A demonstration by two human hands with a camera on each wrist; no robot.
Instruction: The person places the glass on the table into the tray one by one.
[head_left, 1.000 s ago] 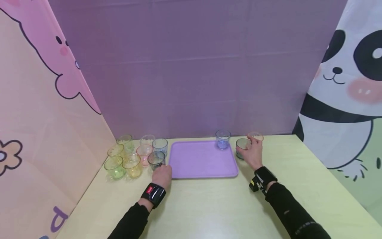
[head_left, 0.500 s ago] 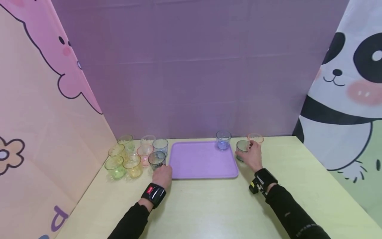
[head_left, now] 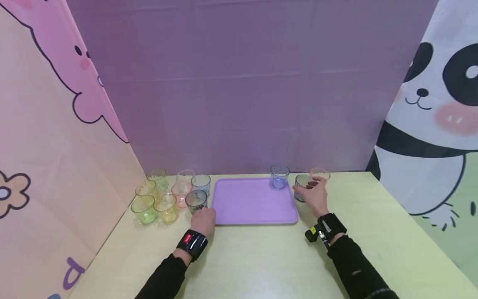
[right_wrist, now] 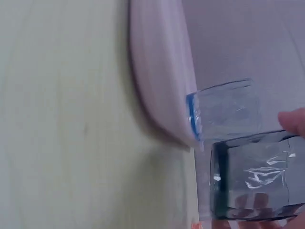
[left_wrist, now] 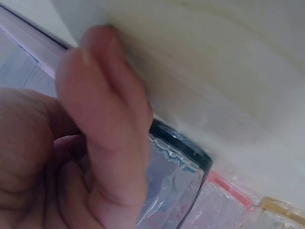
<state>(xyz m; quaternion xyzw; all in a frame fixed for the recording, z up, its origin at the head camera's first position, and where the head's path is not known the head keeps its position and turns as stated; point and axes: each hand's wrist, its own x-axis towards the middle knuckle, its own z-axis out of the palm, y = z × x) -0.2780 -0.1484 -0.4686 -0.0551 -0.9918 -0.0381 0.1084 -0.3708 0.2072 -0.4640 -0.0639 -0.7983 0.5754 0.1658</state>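
In the head view my right hand [head_left: 316, 197] grips a dark grey glass [head_left: 301, 192], thumb on one side and fingers on the other. The glass [right_wrist: 257, 176] stands upright just right of the purple tray [head_left: 254, 203], its base close to the tabletop in the right wrist view. A blue glass [head_left: 279, 178] is on the tray's back right corner. My left hand [head_left: 203, 221] rests loosely curled by the tray's left edge, beside another dark grey glass [head_left: 196, 200]. In the left wrist view its curled fingers [left_wrist: 109, 105] partly hide that glass [left_wrist: 174, 176].
Left of the tray several tinted glasses crowd together, among them a green one [head_left: 145, 211], a yellow one [head_left: 167, 209], a pink one [head_left: 181, 194] and a pale blue one [head_left: 201, 182]. An orange-rimmed glass [head_left: 322, 173] stands behind my right hand. A purple backdrop [head_left: 239, 91] closes the table's back.
My right hand has shifted slightly left with the dark grey glass, nearer the tray, and its wrist has turned a little. The left hand stays where it was.
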